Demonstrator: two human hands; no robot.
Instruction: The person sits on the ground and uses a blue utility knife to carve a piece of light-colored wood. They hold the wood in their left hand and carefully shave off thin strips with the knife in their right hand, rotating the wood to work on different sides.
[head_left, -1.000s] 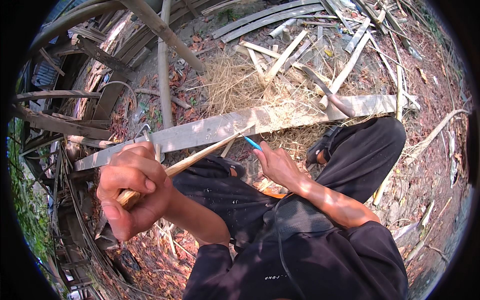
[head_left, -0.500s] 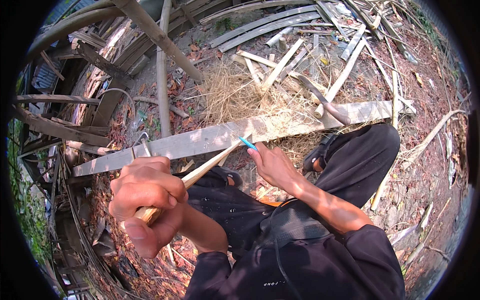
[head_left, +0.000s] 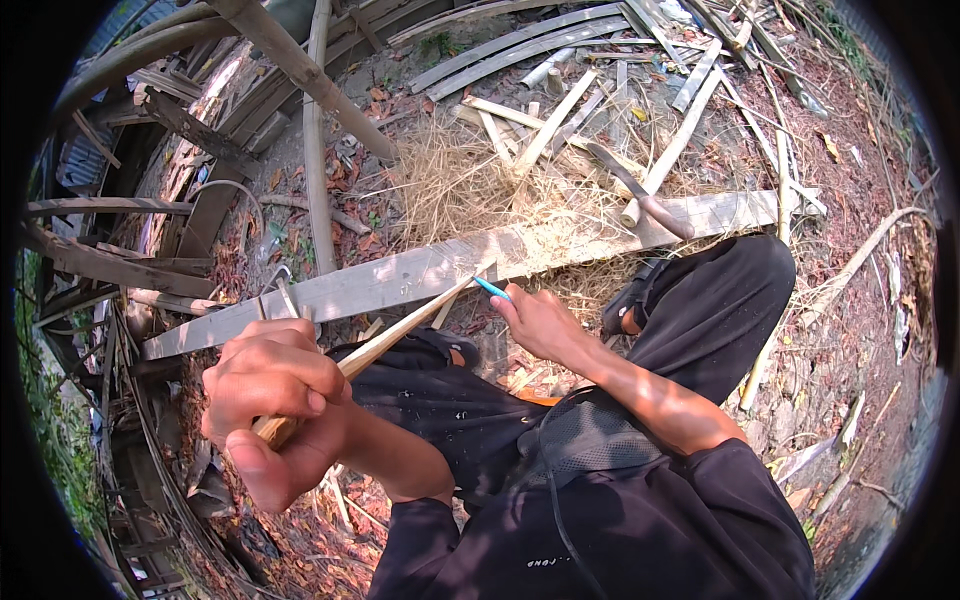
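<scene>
My left hand (head_left: 275,395) is closed round the thick near end of a pale split-wood stick (head_left: 395,338). The stick slants away to the right, and its far end narrows over the grey plank (head_left: 375,287). Beside that end, my right hand (head_left: 548,325) grips a slim blue pen-like thing (head_left: 490,288), its tip at or very near the stick. Whether they touch I cannot tell. Most of the blue thing is hidden in my fingers, so its exact kind does not show. My legs in dark trousers are bent on this side of the plank.
A curved blade with a brown handle (head_left: 668,217) rests across the plank's right part. Beyond it lie pale shavings (head_left: 450,190) and several loose wood strips (head_left: 555,120). A leaning pole (head_left: 315,85) and stacked timber stand at left. A small metal-framed tool (head_left: 283,285) sits by the plank's left part.
My left hand and the stick have shifted slightly left and toward me. My right hand with the blue thing has moved slightly left as well; both grips are unchanged.
</scene>
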